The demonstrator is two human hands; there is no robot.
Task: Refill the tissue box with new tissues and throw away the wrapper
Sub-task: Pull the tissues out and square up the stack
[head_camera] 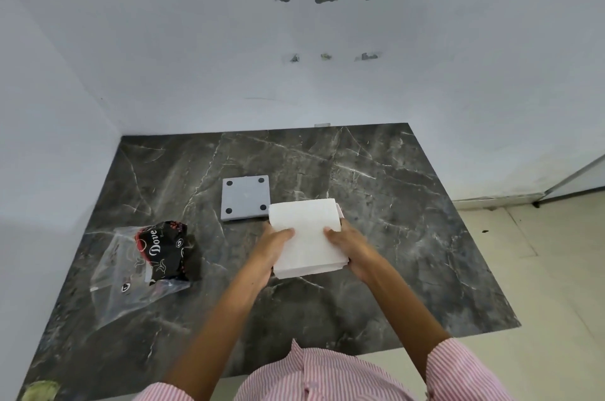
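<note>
A thick stack of white tissues [307, 235] is held just above the dark marble table [376, 191], both hands gripping it. My left hand [273, 243] clasps its left side and my right hand [348, 245] its right side. Behind the stack's far right corner a pale edge of the tissue box [339, 211] peeks out; the rest of the box is hidden. Left of the stack lies a grey square panel [245, 197] with black feet at its corners, flat on the table. The empty wrapper [144, 260], clear plastic with a black and red printed part, lies crumpled at the left.
White walls close in the table at the back and left. The table's right edge drops to a pale tiled floor [540, 286]. A greenish object [42, 391] shows at the near left corner.
</note>
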